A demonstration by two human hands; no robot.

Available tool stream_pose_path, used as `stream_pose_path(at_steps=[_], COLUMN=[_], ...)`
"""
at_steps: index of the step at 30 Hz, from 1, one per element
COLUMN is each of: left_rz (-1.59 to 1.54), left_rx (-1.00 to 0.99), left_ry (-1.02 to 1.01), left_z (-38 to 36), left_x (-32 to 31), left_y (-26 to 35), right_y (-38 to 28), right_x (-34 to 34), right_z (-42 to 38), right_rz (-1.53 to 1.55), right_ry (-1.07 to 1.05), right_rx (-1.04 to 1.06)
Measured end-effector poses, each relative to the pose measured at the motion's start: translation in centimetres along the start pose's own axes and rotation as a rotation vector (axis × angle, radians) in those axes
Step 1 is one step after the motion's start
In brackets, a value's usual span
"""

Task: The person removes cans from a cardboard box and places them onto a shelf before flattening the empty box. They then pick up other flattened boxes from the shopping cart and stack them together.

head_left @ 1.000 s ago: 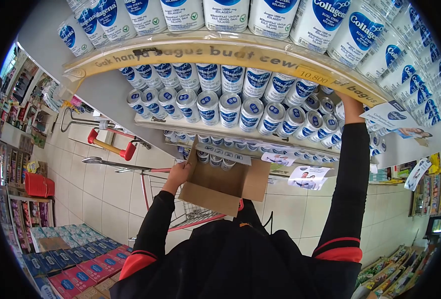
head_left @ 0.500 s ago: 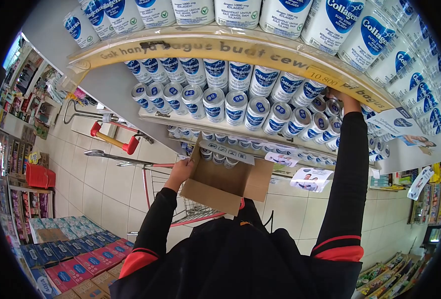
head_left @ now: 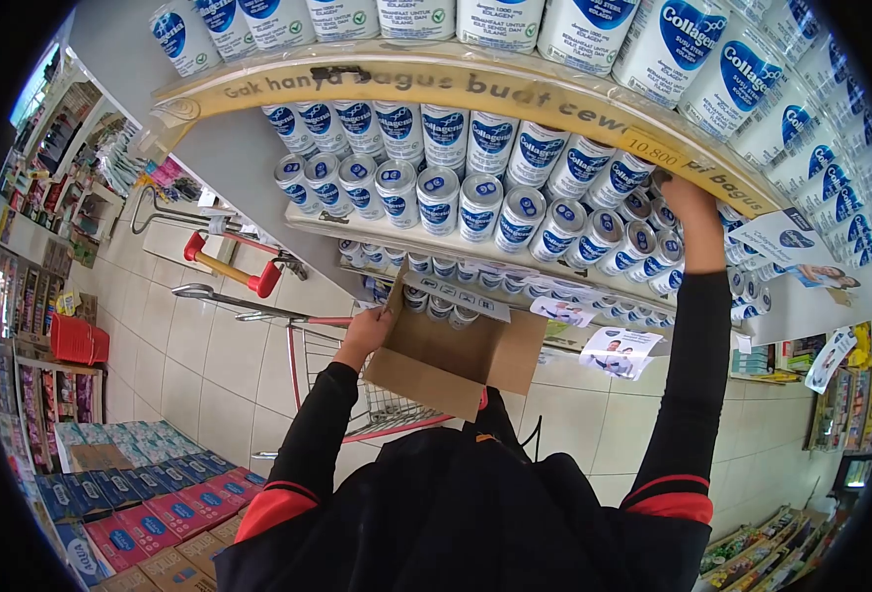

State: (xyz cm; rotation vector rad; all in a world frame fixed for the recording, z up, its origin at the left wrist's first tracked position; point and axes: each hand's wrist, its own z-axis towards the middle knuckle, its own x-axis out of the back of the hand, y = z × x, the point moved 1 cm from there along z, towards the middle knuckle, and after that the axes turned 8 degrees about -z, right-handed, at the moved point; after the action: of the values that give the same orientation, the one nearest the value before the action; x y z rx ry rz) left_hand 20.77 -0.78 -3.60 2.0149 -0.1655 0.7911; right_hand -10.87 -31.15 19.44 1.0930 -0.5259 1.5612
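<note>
My left hand (head_left: 365,333) grips the left edge of an open cardboard box (head_left: 424,387), its fingers closed around the flap. A few cans (head_left: 439,308) stand inside at the far end of the box, partly covered by a printed flap. My right hand (head_left: 690,219) reaches among the white-and-blue Collagena milk cans (head_left: 438,200) at the right part of the middle shelf. Its fingertips are hidden behind the yellow shelf strip and the cans, so I cannot make out whether it holds one.
A yellow price strip (head_left: 456,91) edges the upper shelf, which carries more cans. A shopping cart (head_left: 308,345) with red trim stands under and left of the box. Paper flyers (head_left: 621,352) hang from the lower shelf. Stacked cartons (head_left: 145,523) lie at lower left.
My right hand has come partly out from under the yellow strip, showing more of its back and wrist. My left hand keeps its hold on the box. The view has shifted slightly.
</note>
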Motion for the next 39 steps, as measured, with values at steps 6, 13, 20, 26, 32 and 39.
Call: stream_pose_path(at_steps=[6,13,20,26,32,39], left_rz=[0.029,0.087,0.116,0.089,0.061,0.086], left_rx=[-0.046,-0.064,-0.062,-0.054,0.020,0.045], left_ry=[0.018,-0.004,0.003,-0.008,-0.063,-0.071], left_z=[0.0,0.4,0.7,0.8,-0.1,0.1], left_x=[0.0,-0.1,-0.2,-0.3,0.2,0.1], left_y=[0.0,-0.3,-0.8,-1.0,0.8,0.5], right_y=[-6.5,-19.8,-24.9,-24.5,-25.2,-25.4], right_x=[10.5,0.9,-11.2,-12.5,-13.7,-14.4], right_z=[-8.5,-21.2,-27.9,-27.7,-28.2,-27.3], right_rz=[0.286,0.851,0.434,0.412,0.434,0.440], right_ry=[-0.001,-0.133,-0.420,-0.504,-0.352,-0.231], right_rx=[0.143,0.473,0.265,0.242,0.205,0.241])
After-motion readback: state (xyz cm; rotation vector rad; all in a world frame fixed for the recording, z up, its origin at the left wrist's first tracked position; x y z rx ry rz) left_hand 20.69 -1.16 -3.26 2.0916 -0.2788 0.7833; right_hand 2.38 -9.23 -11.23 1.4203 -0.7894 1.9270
